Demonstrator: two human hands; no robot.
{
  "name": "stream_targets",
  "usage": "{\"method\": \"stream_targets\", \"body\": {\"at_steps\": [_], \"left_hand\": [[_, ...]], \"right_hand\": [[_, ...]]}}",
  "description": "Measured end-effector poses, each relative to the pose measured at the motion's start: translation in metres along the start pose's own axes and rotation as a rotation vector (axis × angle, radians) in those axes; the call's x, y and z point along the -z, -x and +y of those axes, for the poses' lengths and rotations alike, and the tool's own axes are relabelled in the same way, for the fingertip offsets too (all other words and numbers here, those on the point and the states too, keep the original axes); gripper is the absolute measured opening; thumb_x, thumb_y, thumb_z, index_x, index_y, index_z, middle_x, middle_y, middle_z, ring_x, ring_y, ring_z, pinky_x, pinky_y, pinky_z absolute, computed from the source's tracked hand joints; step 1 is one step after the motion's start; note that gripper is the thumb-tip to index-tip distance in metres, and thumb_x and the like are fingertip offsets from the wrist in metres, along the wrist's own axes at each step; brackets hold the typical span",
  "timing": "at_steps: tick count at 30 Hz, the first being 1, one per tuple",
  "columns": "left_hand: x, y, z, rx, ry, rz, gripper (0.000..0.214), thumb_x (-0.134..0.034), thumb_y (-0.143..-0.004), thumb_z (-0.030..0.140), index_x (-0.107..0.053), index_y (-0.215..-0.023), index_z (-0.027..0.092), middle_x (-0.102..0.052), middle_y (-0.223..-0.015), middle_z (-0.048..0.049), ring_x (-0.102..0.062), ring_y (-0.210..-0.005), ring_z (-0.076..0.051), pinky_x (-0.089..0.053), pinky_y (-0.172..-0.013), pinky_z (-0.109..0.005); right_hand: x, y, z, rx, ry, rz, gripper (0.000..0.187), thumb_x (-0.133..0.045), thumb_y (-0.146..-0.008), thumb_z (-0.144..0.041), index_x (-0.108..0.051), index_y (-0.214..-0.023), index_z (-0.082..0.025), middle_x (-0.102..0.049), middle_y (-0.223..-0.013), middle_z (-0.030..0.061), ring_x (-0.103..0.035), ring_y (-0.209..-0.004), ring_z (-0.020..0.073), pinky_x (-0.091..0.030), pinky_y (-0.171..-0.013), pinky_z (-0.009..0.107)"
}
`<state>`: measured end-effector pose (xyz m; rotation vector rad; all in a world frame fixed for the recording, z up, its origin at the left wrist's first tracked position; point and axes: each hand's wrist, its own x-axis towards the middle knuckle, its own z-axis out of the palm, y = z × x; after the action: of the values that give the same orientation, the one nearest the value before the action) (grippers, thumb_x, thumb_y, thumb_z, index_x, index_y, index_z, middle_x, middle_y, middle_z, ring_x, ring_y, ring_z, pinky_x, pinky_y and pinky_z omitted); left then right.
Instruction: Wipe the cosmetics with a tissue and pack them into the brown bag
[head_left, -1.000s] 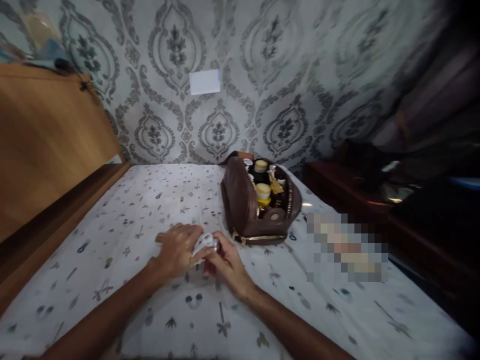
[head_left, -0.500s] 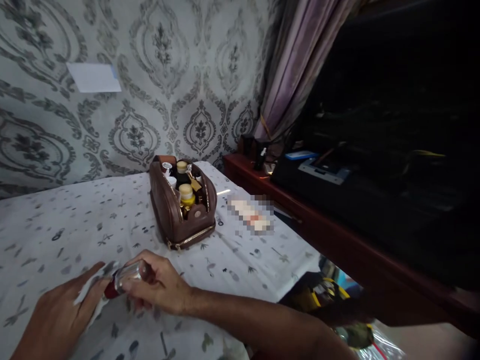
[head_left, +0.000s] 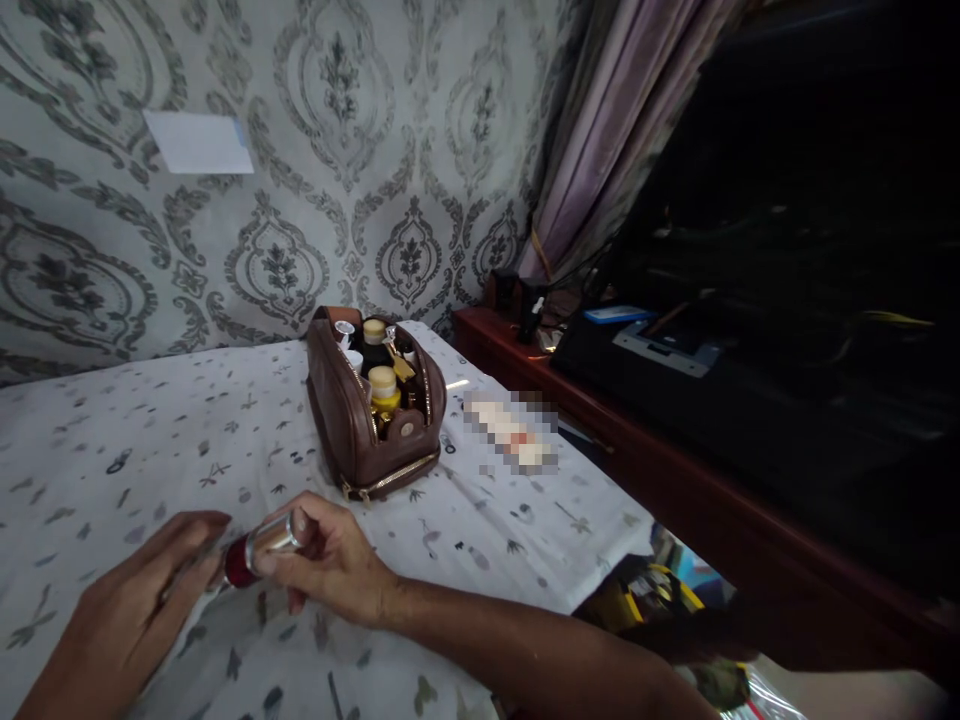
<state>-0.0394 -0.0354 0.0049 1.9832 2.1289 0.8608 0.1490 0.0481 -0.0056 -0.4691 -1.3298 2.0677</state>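
Observation:
My right hand (head_left: pixel 334 560) is closed around a small bottle (head_left: pixel 240 562), dark red with a shiny silver, clear-looking end, held tilted above the bed-like surface. At the bottle's red end, my left hand (head_left: pixel 142 590) is closed on a thin white tissue or cloth (head_left: pixel 196 612), mostly hidden under its fingers. The tissue lies at or against that end of the bottle; exact contact is hidden. Beyond both hands stands a brown toiletry bag (head_left: pixel 352 420), unzipped wide, with several bottles and jars inside, one of them a yellow jar (head_left: pixel 385 388) with a pale lid.
A white sheet (head_left: pixel 247 420) with small printed motifs covers the surface. A blurred-out pale item (head_left: pixel 510 430) lies right of the bag. Along the right runs a dark red wooden cabinet (head_left: pixel 675 490), with a blue object (head_left: pixel 619 314) above it. Bags (head_left: pixel 660 595) sit below the sheet's edge.
The bottle has shifted slightly right and more of its red part shows. Less of the white tissue is visible, with my left fingers now bunched over it. The view has turned slightly.

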Motion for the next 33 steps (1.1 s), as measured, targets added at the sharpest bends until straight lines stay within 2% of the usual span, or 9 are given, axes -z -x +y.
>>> {"method": "stream_targets", "body": {"at_steps": [5,10,12,16,20,25,28,30,33], "left_hand": [[-0.006,0.005,-0.006,-0.019,0.051,-0.091,0.02,-0.049,-0.087,0.055,-0.056,-0.103,0.045,-0.073,-0.094,0.0101,-0.071,-0.081,-0.023,-0.053,-0.07,-0.031],[-0.003,0.001,-0.001,-0.025,0.004,-0.083,0.03,-0.045,-0.089,0.056,-0.059,-0.083,0.03,-0.068,-0.074,0.0057,-0.066,-0.061,-0.017,-0.047,-0.056,-0.026],[0.001,-0.001,0.006,0.023,-0.011,-0.072,0.035,-0.044,-0.089,0.057,-0.057,-0.078,0.026,-0.064,-0.068,0.0043,-0.064,-0.059,-0.017,-0.045,-0.057,-0.027],[0.002,-0.005,0.018,0.174,0.175,0.006,0.039,-0.034,-0.095,0.054,-0.055,-0.085,0.023,-0.06,-0.068,0.0029,-0.059,-0.065,-0.017,-0.044,-0.064,-0.028],[-0.006,-0.005,0.022,0.268,0.445,0.15,0.038,-0.029,-0.097,0.053,-0.051,-0.094,0.023,-0.058,-0.074,0.0015,-0.056,-0.071,-0.018,-0.046,-0.07,-0.031],[-0.009,-0.006,0.024,0.257,0.594,0.235,0.041,-0.03,-0.097,0.057,-0.051,-0.085,0.024,-0.059,-0.087,-0.0032,-0.055,-0.086,-0.02,-0.047,-0.087,-0.035],[-0.005,-0.006,0.024,0.262,0.677,0.245,0.044,-0.034,-0.095,0.061,-0.053,-0.081,0.023,-0.059,-0.084,-0.0036,-0.055,-0.083,-0.021,-0.048,-0.083,-0.035],[-0.001,-0.006,0.019,0.337,0.74,0.257,0.046,-0.038,-0.093,0.063,-0.056,-0.083,0.021,-0.058,-0.078,-0.0022,-0.056,-0.076,-0.019,-0.049,-0.075,-0.033],[0.005,-0.007,0.006,0.433,0.714,0.377,0.048,-0.036,-0.094,0.063,-0.058,-0.1,0.02,-0.06,-0.084,-0.0022,-0.057,-0.077,-0.018,-0.049,-0.071,-0.03]], "right_hand": [[0.001,0.0,-0.001,0.005,-0.012,0.004,0.059,-0.086,-0.054,-0.056,-0.042,-0.073,-0.022,-0.057,-0.072,-0.0064,-0.046,-0.05,0.0057,-0.042,-0.04,0.018],[0.001,-0.003,0.0,-0.006,0.011,-0.004,0.053,-0.082,-0.062,-0.058,-0.049,-0.08,-0.021,-0.054,-0.067,-0.0072,-0.045,-0.046,0.0055,-0.034,-0.037,0.017],[0.001,-0.005,0.006,-0.032,0.002,0.009,0.055,-0.082,-0.061,-0.059,-0.052,-0.087,-0.021,-0.055,-0.069,-0.0066,-0.048,-0.046,0.0058,-0.031,-0.036,0.017],[-0.007,-0.009,0.023,-0.099,0.062,-0.033,0.057,-0.082,-0.062,-0.057,-0.057,-0.099,-0.021,-0.055,-0.076,-0.0045,-0.052,-0.057,0.0087,-0.038,-0.044,0.018],[-0.023,-0.017,0.031,-0.042,0.208,-0.063,0.041,-0.074,-0.074,-0.053,-0.06,-0.093,-0.019,-0.058,-0.084,0.0003,-0.054,-0.076,0.0137,-0.047,-0.066,0.024],[-0.039,-0.026,0.03,-0.002,0.196,0.019,0.037,-0.065,-0.081,-0.057,-0.055,-0.088,-0.022,-0.054,-0.083,-0.001,-0.054,-0.081,0.0158,-0.047,-0.08,0.028],[-0.041,-0.027,0.034,0.043,0.193,0.041,0.037,-0.063,-0.083,-0.059,-0.055,-0.09,-0.023,-0.055,-0.086,-0.0002,-0.054,-0.085,0.0164,-0.048,-0.086,0.029],[-0.039,-0.027,0.038,0.044,0.167,0.059,0.038,-0.063,-0.083,-0.06,-0.056,-0.091,-0.023,-0.057,-0.088,0.0008,-0.056,-0.086,0.017,-0.049,-0.086,0.029],[-0.035,-0.026,0.041,-0.058,0.092,0.069,0.043,-0.059,-0.083,-0.066,-0.055,-0.094,-0.024,-0.054,-0.075,-0.0012,-0.055,-0.068,0.0153,-0.052,-0.064,0.027]]}}
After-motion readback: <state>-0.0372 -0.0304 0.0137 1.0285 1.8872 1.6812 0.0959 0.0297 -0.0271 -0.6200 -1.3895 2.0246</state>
